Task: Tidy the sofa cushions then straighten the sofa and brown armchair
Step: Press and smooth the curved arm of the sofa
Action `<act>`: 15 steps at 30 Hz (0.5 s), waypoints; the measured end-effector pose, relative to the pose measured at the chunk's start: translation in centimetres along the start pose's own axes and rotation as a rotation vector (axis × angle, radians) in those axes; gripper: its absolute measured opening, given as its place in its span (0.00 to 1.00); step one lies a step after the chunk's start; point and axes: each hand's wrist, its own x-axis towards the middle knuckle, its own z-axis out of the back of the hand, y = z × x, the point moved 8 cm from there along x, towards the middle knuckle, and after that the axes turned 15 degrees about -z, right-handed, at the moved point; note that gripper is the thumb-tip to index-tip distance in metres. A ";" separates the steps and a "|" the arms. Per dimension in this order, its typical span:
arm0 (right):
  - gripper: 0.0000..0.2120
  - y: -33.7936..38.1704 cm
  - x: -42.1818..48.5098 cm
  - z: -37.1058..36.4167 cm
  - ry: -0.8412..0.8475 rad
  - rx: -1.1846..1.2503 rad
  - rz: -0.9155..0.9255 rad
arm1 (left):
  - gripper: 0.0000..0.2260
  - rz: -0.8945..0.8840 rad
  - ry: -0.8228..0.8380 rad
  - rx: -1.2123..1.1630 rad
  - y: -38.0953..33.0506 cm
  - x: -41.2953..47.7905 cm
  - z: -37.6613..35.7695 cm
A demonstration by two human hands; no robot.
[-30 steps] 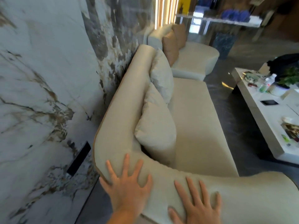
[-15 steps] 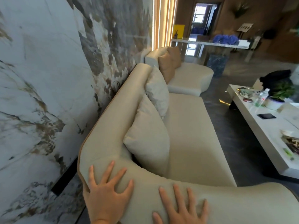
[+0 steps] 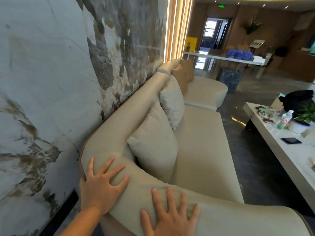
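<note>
Head view, lower frame: sofa, likely heavy, padded, yielding. Left hand and right hand splayed flat on its armrest; push low.

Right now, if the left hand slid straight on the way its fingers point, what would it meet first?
Probably the nearest cream square cushion leaning on the backrest; the left hand lies flat on the cream sofa's curved armrest, though depth is unclear.

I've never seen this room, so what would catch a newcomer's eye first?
Two spread hands, left hand and right hand, press flat on the near arm of a long cream sofa. Beside it, on the left, rises a grey-and-brown marble wall; blue flowers stand out far back.
</note>
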 end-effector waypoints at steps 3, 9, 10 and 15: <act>0.30 1.9 1.8 -0.3 -0.015 -0.003 0.011 | 0.25 -0.017 0.013 0.024 1.4 2.9 -0.5; 0.29 3.7 3.6 -0.8 -0.055 0.019 0.039 | 0.25 -0.056 0.003 0.019 3.5 6.3 -2.2; 0.30 3.6 3.8 -1.1 -0.026 0.012 0.028 | 0.26 -0.059 0.014 0.027 3.6 6.6 -2.4; 0.37 2.0 3.9 -2.6 0.227 -0.085 0.106 | 0.24 -0.105 0.259 0.258 0.7 6.8 -2.5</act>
